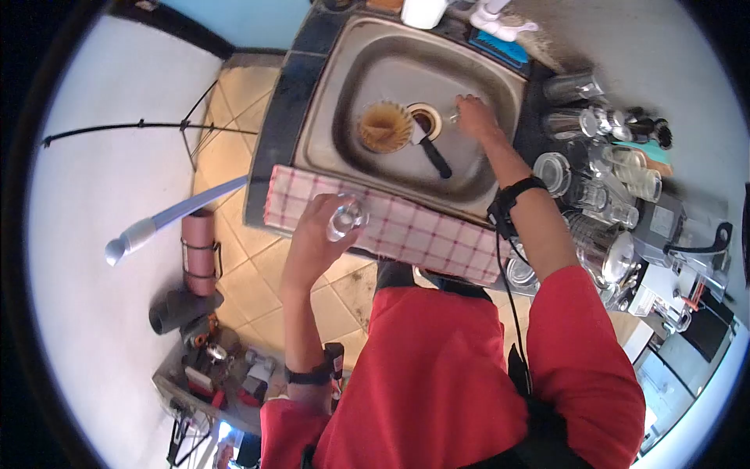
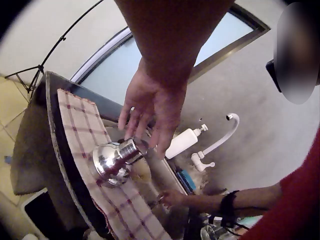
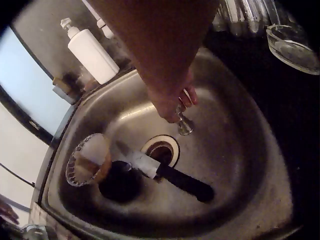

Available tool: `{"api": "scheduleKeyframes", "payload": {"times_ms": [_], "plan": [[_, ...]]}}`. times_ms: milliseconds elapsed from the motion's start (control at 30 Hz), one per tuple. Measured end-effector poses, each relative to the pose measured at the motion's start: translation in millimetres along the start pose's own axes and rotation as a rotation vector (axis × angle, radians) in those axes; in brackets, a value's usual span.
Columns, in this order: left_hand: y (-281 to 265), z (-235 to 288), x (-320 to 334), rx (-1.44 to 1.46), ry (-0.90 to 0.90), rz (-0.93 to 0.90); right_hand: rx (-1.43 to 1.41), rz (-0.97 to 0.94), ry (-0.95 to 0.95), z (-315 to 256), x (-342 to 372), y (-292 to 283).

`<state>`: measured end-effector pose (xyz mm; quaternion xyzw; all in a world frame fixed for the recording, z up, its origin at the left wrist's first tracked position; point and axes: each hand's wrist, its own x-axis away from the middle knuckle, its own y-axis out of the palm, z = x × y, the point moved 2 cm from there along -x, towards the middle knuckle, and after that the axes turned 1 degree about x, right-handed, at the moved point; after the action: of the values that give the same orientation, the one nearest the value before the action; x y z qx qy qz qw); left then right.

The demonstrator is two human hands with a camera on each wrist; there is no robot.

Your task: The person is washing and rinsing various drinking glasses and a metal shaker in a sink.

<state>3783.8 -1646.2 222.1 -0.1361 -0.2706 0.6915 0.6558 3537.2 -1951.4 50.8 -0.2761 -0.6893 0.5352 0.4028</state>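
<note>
My left hand [image 1: 310, 234] holds a shiny steel vessel [image 2: 111, 162] with a narrower neck and wide body, over the checked cloth [image 1: 437, 227] at the sink's front edge. Its fingers and thumb lie around the neck. Down inside the steel sink [image 1: 312, 117], my right hand [image 1: 475, 117] pinches a small shiny piece [image 3: 185, 124] beside the drain; its kind cannot be made out. A ribbed glass bowl [image 1: 385, 127] with a brownish look sits left of the drain. Next to it lies a knife [image 3: 185, 183] with a black handle, its blade reaching toward the bowl.
Behind the sink stand a white pump bottle [image 3: 93, 56], a white tap [image 2: 223, 140] and a blue brush [image 1: 500, 48]. Many glasses and steel cups [image 1: 574, 86] crowd the counter at right. A glass dish [image 3: 295, 49] stands near the sink's right rim.
</note>
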Motion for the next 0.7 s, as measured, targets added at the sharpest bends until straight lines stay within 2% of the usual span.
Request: {"api": "scheduleKeyframes", "payload": {"times_ms": [33, 100, 133, 167, 233, 367, 433, 467, 533, 633, 700], "plan": [[-3.7, -2.1, 11.9, -0.015, -0.019, -0.003, -0.027, -0.015, -0.027, -12.8, 0.6, 6.0], [2.5, -10.5, 14.7, -0.021, -0.026, -0.009, 0.009, -0.181, 0.026, -7.0, -2.2, -2.1], [3.7, -12.8, 18.3, -0.042, -0.033, 0.019, 0.039, -0.199, 0.065, -13.5, 2.2, -10.3], [6.3, -14.4, 19.5, -0.057, -0.034, 0.046, 0.040, -0.197, 0.069, -17.5, 4.8, -13.6], [12.1, -15.2, 18.7, -0.068, -0.016, 0.036, 0.029, 0.016, -0.004, -17.3, 8.2, -25.2], [12.6, -16.2, 17.4, -0.138, 0.114, 0.109, -0.138, 0.042, 0.048, -25.3, 12.1, -70.5], [11.3, -16.0, 17.2, -0.163, 0.052, 0.066, -0.240, 0.106, 0.043, -33.9, 16.6, -82.5], [9.9, -8.5, 17.4, -0.140, 0.067, 0.100, -0.237, 0.114, 0.051, -35.8, 22.1, -86.4], [8.1, -5.4, 16.7, -0.117, 0.067, 0.093, -0.165, 0.097, -0.157, -41.6, 30.8, -83.7], [12.4, -9.6, 16.5, -0.089, 0.101, 0.085, -0.122, -0.002, -0.231, -49.9, 47.4, -83.7], [14.6, -8.5, 14.2, -0.096, 0.096, 0.108, -0.109, -0.031, -0.199, -52.1, 63.9, -90.0]]}}
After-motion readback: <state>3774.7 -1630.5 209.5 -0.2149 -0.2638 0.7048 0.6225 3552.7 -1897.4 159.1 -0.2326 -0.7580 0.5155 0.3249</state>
